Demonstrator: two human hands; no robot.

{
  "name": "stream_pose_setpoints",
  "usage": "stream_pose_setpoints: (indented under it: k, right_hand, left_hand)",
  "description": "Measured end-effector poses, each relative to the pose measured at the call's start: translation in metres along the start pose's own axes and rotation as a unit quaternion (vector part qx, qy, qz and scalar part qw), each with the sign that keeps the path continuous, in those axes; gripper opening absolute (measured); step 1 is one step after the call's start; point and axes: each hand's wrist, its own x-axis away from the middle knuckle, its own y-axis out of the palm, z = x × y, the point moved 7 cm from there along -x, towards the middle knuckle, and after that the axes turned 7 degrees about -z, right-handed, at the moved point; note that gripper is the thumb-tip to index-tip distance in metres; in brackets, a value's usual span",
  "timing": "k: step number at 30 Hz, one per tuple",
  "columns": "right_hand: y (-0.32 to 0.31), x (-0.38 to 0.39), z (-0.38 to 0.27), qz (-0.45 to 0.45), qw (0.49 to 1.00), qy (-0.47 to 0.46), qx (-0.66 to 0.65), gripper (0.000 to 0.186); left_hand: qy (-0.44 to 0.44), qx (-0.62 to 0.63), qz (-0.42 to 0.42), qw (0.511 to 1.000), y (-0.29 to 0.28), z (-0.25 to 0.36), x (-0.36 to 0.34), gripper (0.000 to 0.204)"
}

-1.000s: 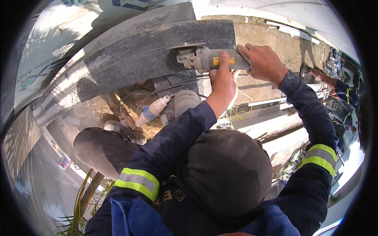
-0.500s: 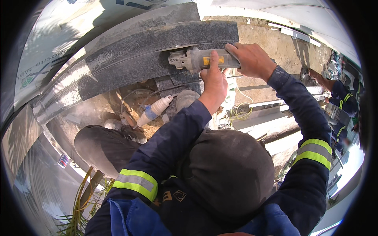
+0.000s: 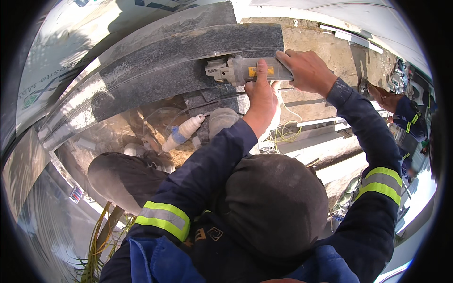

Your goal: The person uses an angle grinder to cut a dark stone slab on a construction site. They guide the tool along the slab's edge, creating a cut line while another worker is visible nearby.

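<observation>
A grey angle grinder (image 3: pixel 240 70) with a yellow label lies along the edge of a long, curved dark grey stone slab (image 3: pixel 155 61), its head toward the left. My left hand (image 3: pixel 261 101) is closed on the grinder's body from below, thumb up over the label. My right hand (image 3: pixel 306 70) grips the rear end of the body from the right. The underside of the tool and its disc are hidden. Below the slab lie a white plastic bottle (image 3: pixel 184 132) with a blue band and a rounded grey object (image 3: pixel 222 122), partly behind my left arm.
Pale panels (image 3: pixel 66 56) border the slab at upper left. Looped yellow cables (image 3: pixel 288 137) hang below my hands. At the right, another worker (image 3: pixel 403 113) in navy with reflective bands is beside piled materials. Palm leaves (image 3: pixel 101 245) show at lower left; my bent knee (image 3: pixel 122 179) is beneath my left arm.
Both hands and the grinder slid left along the slab, then shifted slightly back to the right, ending a little left of where they were a second ago.
</observation>
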Motion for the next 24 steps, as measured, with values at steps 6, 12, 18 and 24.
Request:
stream_pose_setpoints:
  k: [6,12,18,24]
  right_hand:
    - [0.007,-0.009,-0.007,0.031,0.999,-0.026,-0.023,0.066]
    - [-0.009,0.013,0.004,-0.004,1.0,0.016,0.005,0.067]
    - [-0.001,0.019,0.011,0.009,1.0,0.021,-0.004,0.069]
    - [0.008,0.002,0.006,0.033,0.999,-0.006,-0.012,0.069]
  left_hand:
    - [-0.019,0.009,-0.009,1.0,-0.017,0.004,-0.01,0.062]
    - [-0.039,0.026,-0.017,0.999,0.003,-0.013,0.002,0.065]
    - [-0.047,0.007,-0.013,0.999,0.007,-0.02,0.004,0.067]
    - [-0.023,0.005,-0.016,1.0,-0.008,-0.01,-0.009,0.067]
